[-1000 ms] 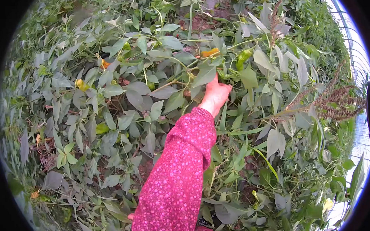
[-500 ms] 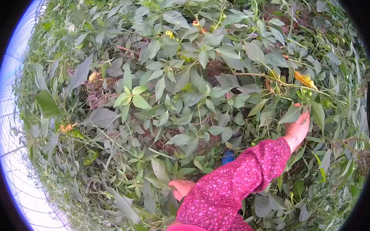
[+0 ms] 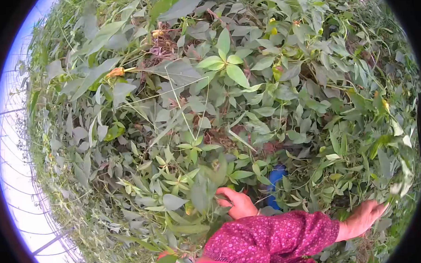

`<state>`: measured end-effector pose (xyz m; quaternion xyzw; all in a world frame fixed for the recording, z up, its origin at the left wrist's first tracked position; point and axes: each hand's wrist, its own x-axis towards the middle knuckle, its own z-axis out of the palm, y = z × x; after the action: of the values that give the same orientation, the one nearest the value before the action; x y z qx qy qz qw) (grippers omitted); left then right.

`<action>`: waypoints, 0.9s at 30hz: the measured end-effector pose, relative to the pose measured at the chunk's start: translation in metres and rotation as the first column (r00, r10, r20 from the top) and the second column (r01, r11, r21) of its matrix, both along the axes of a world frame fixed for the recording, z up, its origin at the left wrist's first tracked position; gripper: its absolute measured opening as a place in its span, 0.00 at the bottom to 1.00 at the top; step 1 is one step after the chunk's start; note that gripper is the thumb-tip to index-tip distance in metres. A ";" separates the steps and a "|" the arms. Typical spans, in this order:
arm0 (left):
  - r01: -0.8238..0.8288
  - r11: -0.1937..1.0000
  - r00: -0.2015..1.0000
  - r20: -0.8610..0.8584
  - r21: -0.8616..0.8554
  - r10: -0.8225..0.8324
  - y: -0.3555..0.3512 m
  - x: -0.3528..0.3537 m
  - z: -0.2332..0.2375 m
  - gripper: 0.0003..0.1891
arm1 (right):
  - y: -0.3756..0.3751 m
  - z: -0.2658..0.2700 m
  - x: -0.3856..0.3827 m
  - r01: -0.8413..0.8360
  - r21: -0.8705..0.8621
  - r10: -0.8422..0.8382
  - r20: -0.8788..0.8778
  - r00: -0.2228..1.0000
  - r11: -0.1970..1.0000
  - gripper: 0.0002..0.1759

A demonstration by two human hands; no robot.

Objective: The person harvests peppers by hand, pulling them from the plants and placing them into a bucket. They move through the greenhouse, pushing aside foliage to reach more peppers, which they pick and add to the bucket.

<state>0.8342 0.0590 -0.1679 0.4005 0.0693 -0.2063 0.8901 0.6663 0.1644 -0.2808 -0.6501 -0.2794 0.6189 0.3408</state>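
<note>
My left hand (image 3: 238, 204) is low in the middle of the view, among pepper plant leaves (image 3: 201, 194). Its thumb and a finger are bent and apart, and nothing shows between them. At the lower right my right hand (image 3: 364, 217) reaches out from a magenta patterned sleeve (image 3: 288, 235). Its fingers stretch towards blurred leaves (image 3: 402, 182) on the right, and I see nothing held. A yellowish-green pepper (image 3: 189, 208) peeks out left of my left hand. Behind the hands a blue object (image 3: 276, 187) is partly covered by foliage.
Dense pepper plants fill the view. A green pepper (image 3: 114, 131) hangs at the left, and another pepper (image 3: 277, 72) sits upper right of the middle. A shrivelled orange pepper or flower (image 3: 116, 72) is at the upper left. A pale ribbed greenhouse wall (image 3: 13, 184) borders the left.
The view has shifted, so the plants appear higher and further right. My right hand has moved down and right, away from the branch with the yellow-orange pepper. More of my left hand shows.
</note>
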 end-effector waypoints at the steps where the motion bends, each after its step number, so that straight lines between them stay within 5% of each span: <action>1: 0.003 0.999 0.999 0.046 0.046 -0.005 0.004 -0.008 0.003 0.33 | -0.001 0.005 0.002 0.047 -0.018 -0.048 -0.014 0.999 0.999 0.19; 3: -0.193 0.963 0.981 0.054 0.187 0.186 0.033 -0.022 -0.023 0.45 | -0.009 -0.024 -0.006 0.216 0.120 -0.200 -0.130 0.971 0.969 0.20; 4: -0.250 0.908 0.967 0.131 0.337 0.218 0.054 -0.032 -0.034 0.40 | -0.014 -0.036 -0.016 0.304 0.172 -0.268 -0.206 0.941 0.937 0.20; 5: -0.174 0.885 0.981 0.153 0.432 0.118 0.092 -0.042 -0.035 0.30 | -0.005 -0.024 -0.011 0.264 -0.081 -0.275 -0.196 0.941 0.961 0.22; 6: -0.103 0.872 0.994 0.071 0.479 0.079 0.121 -0.054 -0.034 0.23 | 0.005 0.003 -0.001 0.444 -0.270 -0.519 -0.412 0.749 0.855 0.23; 8: -0.287 0.690 0.954 0.134 0.665 0.267 0.157 -0.079 -0.049 0.15 | -0.019 -0.031 -0.013 0.750 -0.114 -0.627 -0.638 0.448 0.652 0.23; 10: -0.370 0.540 0.899 0.145 0.756 0.413 0.198 -0.108 -0.055 0.13 | -0.018 -0.044 -0.008 0.887 -0.326 -0.760 -0.649 0.041 0.326 0.23; 12: -0.411 0.523 0.842 0.091 0.747 0.533 0.224 -0.135 -0.066 0.11 | -0.015 -0.033 -0.001 0.925 -0.311 -0.793 -0.609 -0.017 0.219 0.25; 15: -0.384 0.619 0.848 -0.003 0.685 0.530 0.234 -0.168 -0.075 0.10 | 0.006 0.008 -0.003 0.948 -0.213 -0.798 -0.600 0.066 0.239 0.27; 16: -0.403 0.569 0.838 0.039 0.717 0.544 0.233 -0.175 -0.080 0.10 | 0.003 0.008 -0.008 0.935 -0.215 -0.781 -0.617 0.095 0.284 0.28; 18: -0.429 0.464 0.817 0.114 0.775 0.565 0.234 -0.189 -0.090 0.11 | -0.005 -0.002 -0.016 0.851 0.003 -0.698 -0.571 0.433 0.525 0.29; 19: -0.400 0.525 0.850 0.090 0.751 0.519 0.238 -0.197 -0.092 0.13 | -0.008 -0.008 -0.022 0.769 0.102 -0.623 -0.523 0.581 0.632 0.29; 23: -0.365 0.359 0.889 0.207 0.859 0.409 0.238 -0.222 -0.107 0.20 | -0.002 -0.002 -0.033 0.715 -0.052 -0.634 -0.511 0.580 0.697 0.28; 26: -0.205 0.445 0.948 0.064 0.872 0.312 0.296 -0.242 -0.077 0.20 | 0.000 -0.001 -0.027 0.514 0.021 -0.370 -0.670 0.644 0.858 0.32; 27: -0.200 0.384 0.930 0.052 0.901 0.363 0.317 -0.253 -0.071 0.19 | 0.001 -0.001 -0.032 0.484 0.042 -0.340 -0.660 0.670 0.874 0.30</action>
<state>0.5816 0.3757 -0.2391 0.7743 0.3029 -0.0137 0.5554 0.6338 0.1657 -0.2818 -0.4082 -0.0576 0.6732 0.6138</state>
